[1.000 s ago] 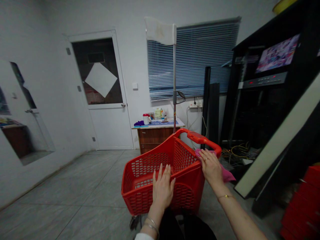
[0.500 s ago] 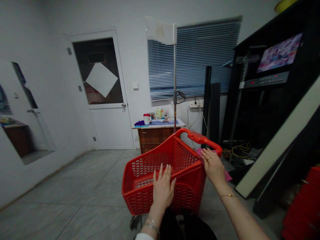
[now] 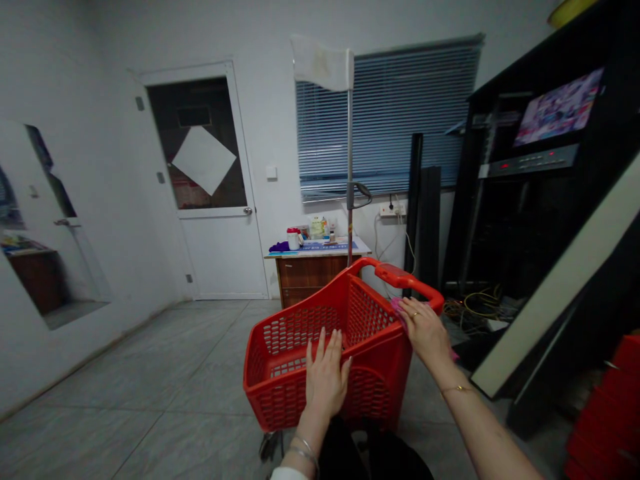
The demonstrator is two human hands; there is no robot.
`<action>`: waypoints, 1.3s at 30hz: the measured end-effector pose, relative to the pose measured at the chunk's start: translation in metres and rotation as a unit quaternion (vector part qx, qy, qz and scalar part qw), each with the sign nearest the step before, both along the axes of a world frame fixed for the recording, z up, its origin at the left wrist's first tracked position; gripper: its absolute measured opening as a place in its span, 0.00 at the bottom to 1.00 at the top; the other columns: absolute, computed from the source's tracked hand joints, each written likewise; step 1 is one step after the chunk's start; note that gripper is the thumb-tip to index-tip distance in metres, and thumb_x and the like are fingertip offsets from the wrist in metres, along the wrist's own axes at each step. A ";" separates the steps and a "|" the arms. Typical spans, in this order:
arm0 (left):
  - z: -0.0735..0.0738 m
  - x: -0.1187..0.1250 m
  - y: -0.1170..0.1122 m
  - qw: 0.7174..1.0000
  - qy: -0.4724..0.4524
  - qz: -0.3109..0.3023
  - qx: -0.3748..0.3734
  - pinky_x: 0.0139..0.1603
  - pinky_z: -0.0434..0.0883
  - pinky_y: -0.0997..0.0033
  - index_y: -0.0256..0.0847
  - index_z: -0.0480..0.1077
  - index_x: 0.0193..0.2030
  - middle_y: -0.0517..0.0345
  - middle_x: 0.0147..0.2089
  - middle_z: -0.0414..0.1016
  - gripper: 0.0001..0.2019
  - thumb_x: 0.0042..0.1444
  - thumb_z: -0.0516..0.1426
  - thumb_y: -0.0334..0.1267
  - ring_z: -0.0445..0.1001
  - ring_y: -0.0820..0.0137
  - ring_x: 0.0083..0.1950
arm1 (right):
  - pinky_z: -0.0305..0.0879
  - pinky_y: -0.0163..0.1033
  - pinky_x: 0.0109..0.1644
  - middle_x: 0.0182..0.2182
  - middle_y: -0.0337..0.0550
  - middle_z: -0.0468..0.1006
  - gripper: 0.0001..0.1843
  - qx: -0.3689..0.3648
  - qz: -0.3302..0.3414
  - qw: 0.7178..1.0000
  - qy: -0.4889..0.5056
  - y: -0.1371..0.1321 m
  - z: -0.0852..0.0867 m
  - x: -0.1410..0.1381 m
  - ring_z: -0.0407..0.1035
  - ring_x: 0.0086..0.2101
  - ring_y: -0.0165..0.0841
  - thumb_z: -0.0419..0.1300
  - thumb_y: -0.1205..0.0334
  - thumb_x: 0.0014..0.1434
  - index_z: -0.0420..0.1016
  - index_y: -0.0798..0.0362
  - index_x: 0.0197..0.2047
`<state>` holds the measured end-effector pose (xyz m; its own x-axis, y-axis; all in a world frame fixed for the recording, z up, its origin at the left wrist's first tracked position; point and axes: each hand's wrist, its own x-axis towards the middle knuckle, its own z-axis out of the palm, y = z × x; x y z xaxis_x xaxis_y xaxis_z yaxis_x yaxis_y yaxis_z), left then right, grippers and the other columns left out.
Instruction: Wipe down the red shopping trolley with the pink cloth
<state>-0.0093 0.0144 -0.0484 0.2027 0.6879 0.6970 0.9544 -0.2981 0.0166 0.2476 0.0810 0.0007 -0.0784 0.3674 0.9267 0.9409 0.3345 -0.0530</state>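
A red plastic shopping basket cart (image 3: 280,393) with a mesh body and a raised red handle (image 3: 400,275) stands on the tiled floor right in front of me. My left hand (image 3: 326,377) lies flat on its near rim, fingers stretched out and holding nothing. My right hand (image 3: 426,331) presses a pink cloth (image 3: 397,305) against the cart's right rim just below the handle; most of the cloth is hidden under the hand.
A metal pole with a white flag (image 3: 349,167) rises behind the cart. A small wooden desk (image 3: 313,267) with bottles stands by a white door (image 3: 215,200). A black cabinet with a screen (image 3: 550,167), cables and stacked red baskets (image 3: 610,407) are at the right.
My right hand has slid slightly up and left along the cart's rim, and less of the pink cloth hangs out below it. My left hand has stayed in place.
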 end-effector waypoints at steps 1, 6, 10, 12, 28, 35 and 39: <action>0.000 0.001 0.000 1.000 -0.004 0.000 -0.003 0.69 0.57 0.44 0.48 0.49 0.72 0.54 0.69 0.63 0.28 0.67 0.48 0.43 0.53 0.58 0.73 | 0.63 0.54 0.60 0.49 0.53 0.80 0.18 0.009 -0.018 1.000 0.015 -0.001 -0.003 -0.007 0.72 0.51 0.43 0.49 0.60 0.69 0.79 0.57 0.48; 0.001 0.001 -0.001 1.000 -0.006 0.000 -0.015 0.69 0.56 0.44 0.46 0.52 0.71 0.54 0.70 0.62 0.27 0.67 0.48 0.44 0.52 0.58 0.73 | 0.60 0.50 0.63 0.50 0.48 0.80 0.16 -0.022 0.063 0.996 -0.065 -0.023 -0.029 -0.079 0.72 0.52 0.39 0.51 0.66 0.67 0.78 0.54 0.51; 0.000 -0.003 0.001 1.000 0.004 -0.005 -0.009 0.69 0.57 0.45 0.46 0.52 0.72 0.55 0.70 0.62 0.27 0.67 0.48 0.43 0.51 0.58 0.74 | 0.62 0.48 0.61 0.51 0.46 0.79 0.17 -0.038 0.100 0.990 -0.091 -0.020 -0.017 -0.051 0.72 0.51 0.36 0.51 0.64 0.67 0.77 0.50 0.54; -0.001 -0.003 0.001 1.000 0.006 -0.004 -0.004 0.69 0.57 0.45 0.46 0.51 0.72 0.54 0.70 0.62 0.27 0.67 0.48 0.44 0.51 0.59 0.74 | 0.63 0.49 0.61 0.51 0.47 0.79 0.18 -0.022 0.068 0.996 -0.051 -0.009 -0.004 -0.016 0.72 0.51 0.38 0.50 0.59 0.68 0.77 0.50 0.54; -0.001 -0.005 0.003 1.000 0.020 0.002 -0.006 0.69 0.57 0.45 0.46 0.49 0.72 0.56 0.70 0.61 0.28 0.67 0.48 0.44 0.51 0.60 0.74 | 0.63 0.49 0.61 0.51 0.47 0.79 0.18 -0.018 0.074 0.996 -0.056 -0.009 -0.005 -0.014 0.72 0.52 0.38 0.49 0.62 0.69 0.76 0.52 0.54; -0.002 -0.001 0.001 1.000 0.009 0.007 -0.015 0.69 0.56 0.43 0.47 0.49 0.72 0.55 0.70 0.60 0.28 0.67 0.48 0.45 0.51 0.59 0.74 | 0.61 0.53 0.62 0.50 0.50 0.80 0.17 0.021 0.024 1.000 0.002 -0.015 -0.026 -0.060 0.71 0.53 0.41 0.50 0.63 0.68 0.78 0.55 0.51; 0.000 -0.005 0.001 1.000 0.016 0.000 -0.015 0.69 0.57 0.45 0.46 0.51 0.72 0.56 0.70 0.60 0.27 0.67 0.47 0.45 0.52 0.59 0.73 | 0.62 0.48 0.62 0.52 0.45 0.79 0.17 -0.030 0.120 0.988 -0.089 -0.028 -0.032 -0.085 0.71 0.53 0.36 0.51 0.65 0.68 0.75 0.52 0.55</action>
